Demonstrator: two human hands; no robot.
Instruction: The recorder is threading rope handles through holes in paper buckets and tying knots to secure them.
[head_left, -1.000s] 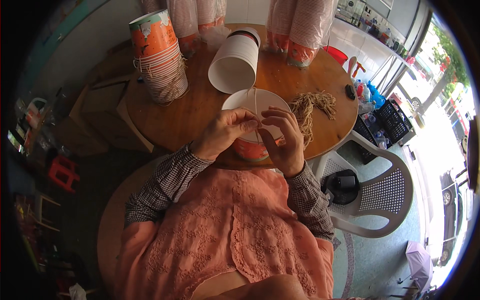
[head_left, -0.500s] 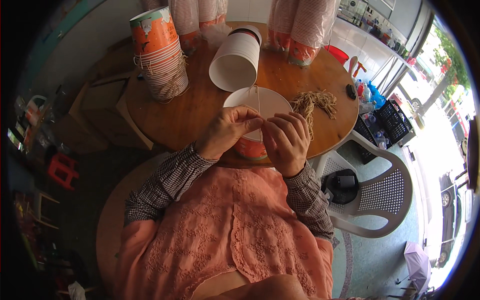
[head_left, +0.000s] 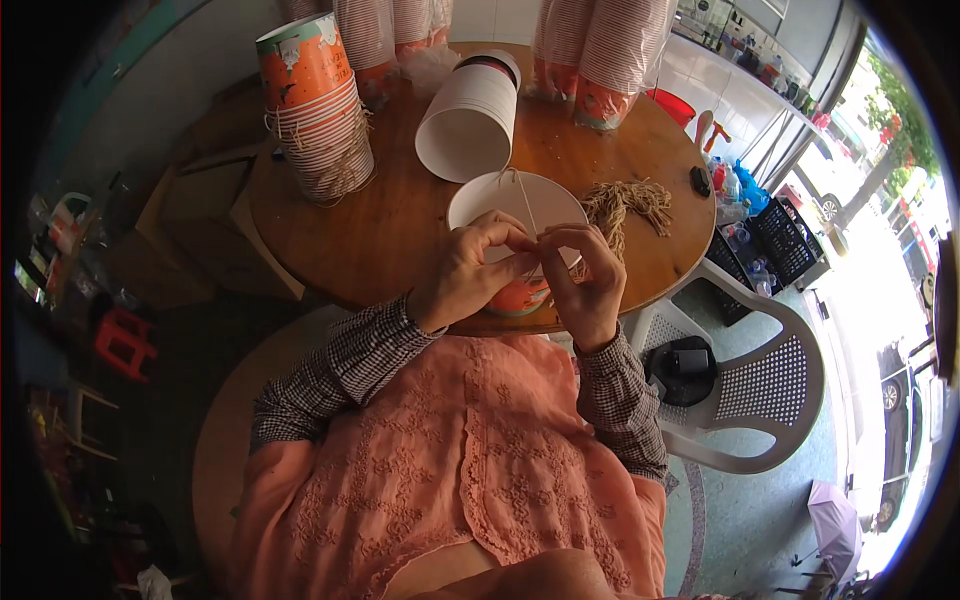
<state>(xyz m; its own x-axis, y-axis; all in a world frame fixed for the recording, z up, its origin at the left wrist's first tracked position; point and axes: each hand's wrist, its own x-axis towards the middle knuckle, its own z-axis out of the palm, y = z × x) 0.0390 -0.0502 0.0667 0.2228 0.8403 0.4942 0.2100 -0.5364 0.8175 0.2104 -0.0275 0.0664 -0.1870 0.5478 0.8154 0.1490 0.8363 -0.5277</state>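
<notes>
the left hand (head_left: 478, 268) and right hand (head_left: 584, 275) meet fingertip to fingertip, both pinching thin twine (head_left: 531, 206) over an upright orange paper bucket (head_left: 518, 298) at the table's (head_left: 385, 235) near edge. right of it lies a twine bundle (head_left: 628, 212); beyond, tipped white buckets (head_left: 468, 125); left, a bucket stack (head_left: 318, 115).

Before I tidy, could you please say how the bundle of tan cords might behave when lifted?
The bundle of tan cords would probably flop, as its strands curve loosely over the wooden table; their thinness suggests little weight, and overlapping ends might tangle.
</notes>
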